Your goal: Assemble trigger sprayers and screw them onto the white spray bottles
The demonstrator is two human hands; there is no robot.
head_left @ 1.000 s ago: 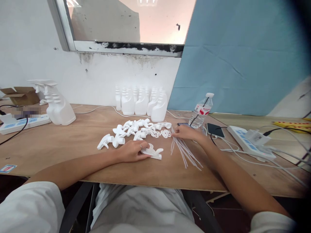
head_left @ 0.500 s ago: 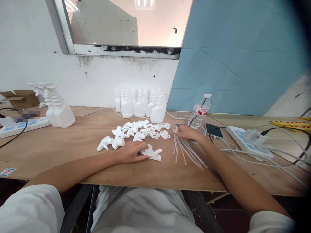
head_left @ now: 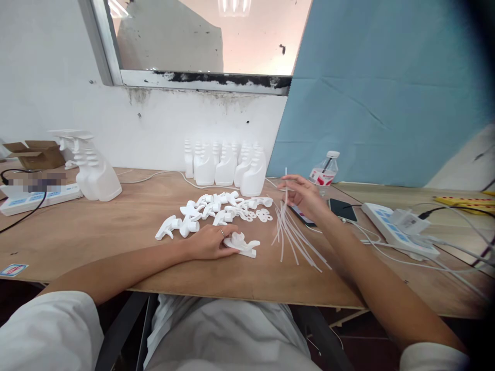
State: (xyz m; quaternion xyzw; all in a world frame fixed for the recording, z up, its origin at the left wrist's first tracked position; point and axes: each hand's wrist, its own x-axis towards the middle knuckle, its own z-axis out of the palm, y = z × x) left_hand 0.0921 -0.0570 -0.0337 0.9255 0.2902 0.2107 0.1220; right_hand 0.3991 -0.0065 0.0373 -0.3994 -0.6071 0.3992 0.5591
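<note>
My left hand point(head_left: 212, 242) is closed around a white trigger spray head point(head_left: 244, 245), which lies low over the table near its front. Above the loose tubes my right hand point(head_left: 303, 195) pinches a thin white plastic tube point(head_left: 286, 179) that stands nearly upright between the fingertips. Several more plastic tubes point(head_left: 299, 239) fan out on the table just below that hand. A heap of white spray heads point(head_left: 211, 207) lies beyond my left hand. Small white ring washers point(head_left: 263, 215) are gathered at the heap's right end.
White empty bottles point(head_left: 253, 172) stand in rows by the wall, and two bottles with spray heads point(head_left: 98, 178) stand at left. A water bottle point(head_left: 324, 172), phones point(head_left: 343, 209) and a power strip point(head_left: 398, 229) with cables occupy the right side. A cardboard box point(head_left: 36, 154) sits far left.
My right hand has risen from the bunch of tubes, lifting one tube upright in its fingers. My left hand keeps the spray head in nearly the same spot.
</note>
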